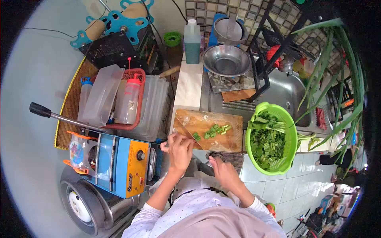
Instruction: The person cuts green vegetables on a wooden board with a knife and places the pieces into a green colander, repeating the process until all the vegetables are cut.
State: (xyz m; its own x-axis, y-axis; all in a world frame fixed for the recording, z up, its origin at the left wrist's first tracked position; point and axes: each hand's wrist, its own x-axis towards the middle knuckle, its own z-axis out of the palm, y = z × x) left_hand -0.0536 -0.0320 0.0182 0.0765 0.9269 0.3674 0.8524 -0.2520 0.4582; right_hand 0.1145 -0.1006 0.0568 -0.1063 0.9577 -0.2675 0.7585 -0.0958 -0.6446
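On a wooden cutting board (222, 116) lie chopped pieces of green leafy-vegetable stalk (216, 131). At the board's front left corner is my left hand (180, 150), its fingers bent and apart, close to a small green piece (196, 136). I see nothing held in it, though its fingertips are partly hidden. My right hand (226, 173) is closed on a knife (204, 168), held low in front of the board with the blade pointing left. To the right of the board, a lime green basket (293, 144) holds chopped leafy greens (270, 139).
A blue and orange cup sealer (135, 166) stands at left, with plastic containers (152, 103) behind it. Metal bowls (226, 59) and a bottle of green liquid (192, 43) are at the back. Beyond the basket is a sink (283, 87); long green leaves (355, 87) hang at right.
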